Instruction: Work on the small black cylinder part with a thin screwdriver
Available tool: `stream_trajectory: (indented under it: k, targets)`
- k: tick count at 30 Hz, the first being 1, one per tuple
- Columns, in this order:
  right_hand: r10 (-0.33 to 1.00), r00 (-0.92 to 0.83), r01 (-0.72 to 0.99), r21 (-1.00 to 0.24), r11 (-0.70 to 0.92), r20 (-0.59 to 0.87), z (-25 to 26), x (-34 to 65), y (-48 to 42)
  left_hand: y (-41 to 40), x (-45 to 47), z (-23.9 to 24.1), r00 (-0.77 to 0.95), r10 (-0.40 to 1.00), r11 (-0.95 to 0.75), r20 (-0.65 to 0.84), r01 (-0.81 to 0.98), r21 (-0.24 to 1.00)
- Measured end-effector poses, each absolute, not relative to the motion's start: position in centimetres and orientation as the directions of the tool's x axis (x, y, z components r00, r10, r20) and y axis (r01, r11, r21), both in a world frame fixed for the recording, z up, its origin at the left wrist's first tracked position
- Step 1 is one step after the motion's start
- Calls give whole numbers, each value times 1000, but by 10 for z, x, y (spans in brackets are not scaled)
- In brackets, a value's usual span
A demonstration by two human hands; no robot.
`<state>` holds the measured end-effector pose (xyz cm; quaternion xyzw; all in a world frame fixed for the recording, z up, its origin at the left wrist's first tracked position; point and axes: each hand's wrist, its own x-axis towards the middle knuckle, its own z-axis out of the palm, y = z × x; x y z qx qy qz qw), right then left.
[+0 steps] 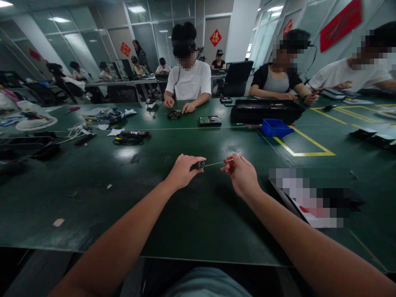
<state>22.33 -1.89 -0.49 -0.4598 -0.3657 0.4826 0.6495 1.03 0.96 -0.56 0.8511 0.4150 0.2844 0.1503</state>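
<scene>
My left hand [182,171] is closed around a short black cylinder [201,165] with a light ring at its round end, which faces right. My right hand [245,175] pinches the dark reddish handle of a thin screwdriver [214,164]. Its slender metal shaft runs left to the cylinder's round end; whether the tip touches or enters it I cannot tell. Both hands are above the green table [185,231], and my right fingers cover most of the handle.
A blue bin [275,128] and a long black case [267,110] stand ahead to the right. A coiled black cable [128,139] lies ahead left, and a circuit-board device [210,120] straight ahead. Papers [318,212] lie beside my right forearm. Co-workers sit opposite.
</scene>
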Motion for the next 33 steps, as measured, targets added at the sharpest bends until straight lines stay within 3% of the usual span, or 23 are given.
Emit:
stream_trajectory:
  k: [5, 14, 20, 26, 33]
  targets:
    - [920, 364, -47, -983, 177, 148, -10, 227, -15, 13, 8, -8, 459, 839, -543, 292, 668, 509]
    - [885, 206, 315, -885, 343, 417, 1, 227, -32, 12, 9, -12, 494, 825, -564, 273, 699, 440]
    - [849, 195, 370, -838, 400, 491, 5, 226, -36, 10, 11, -12, 499, 833, -552, 241, 709, 439]
    - [907, 89, 479, -816, 324, 412, 7, 224, -36, 9, 12, -12, 509, 827, -559, 241, 695, 451]
    - [888, 190, 376, -867, 328, 418, 10, 225, -38, 8, 10, -5, 338, 897, -441, 286, 613, 656]
